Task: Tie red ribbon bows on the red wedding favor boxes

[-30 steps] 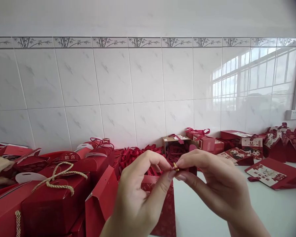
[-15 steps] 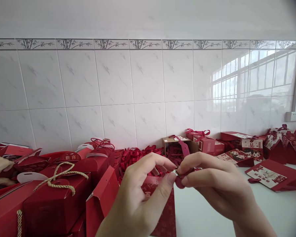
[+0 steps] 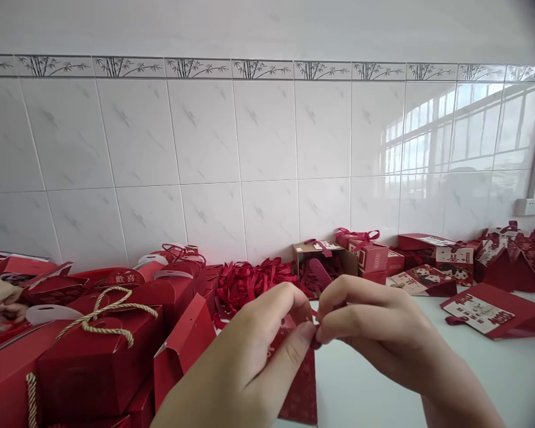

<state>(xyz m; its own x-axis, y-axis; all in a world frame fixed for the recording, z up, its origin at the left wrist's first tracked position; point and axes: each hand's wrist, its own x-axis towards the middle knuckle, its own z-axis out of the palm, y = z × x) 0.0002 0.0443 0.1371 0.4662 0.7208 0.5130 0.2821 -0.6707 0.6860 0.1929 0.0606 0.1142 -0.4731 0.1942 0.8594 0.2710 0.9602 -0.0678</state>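
Observation:
In front of me, my left hand (image 3: 258, 356) and my right hand (image 3: 378, 336) meet at the fingertips. Thumbs and forefingers of both are pinched together around a small dark red strap end (image 3: 315, 343), which the fingers mostly cover. A red patterned gift box (image 3: 304, 386) stands on the white table (image 3: 361, 392) just below and behind my left hand, which hides much of it. Beyond the hands is an open cardboard box (image 3: 348, 261) with similar dark red straps (image 3: 320, 273) inside.
Red boxes (image 3: 102, 362) with gold cord crowd the left side. A red ribbon heap (image 3: 258, 279) lies by the wall. Finished-looking red boxes (image 3: 499, 312) lie at right. Another person's hand (image 3: 0, 303) is at the far left edge.
My left fingertips have closed in on the strap, which shows less now. The view has tipped down slightly. The other person's hand at far left has shifted.

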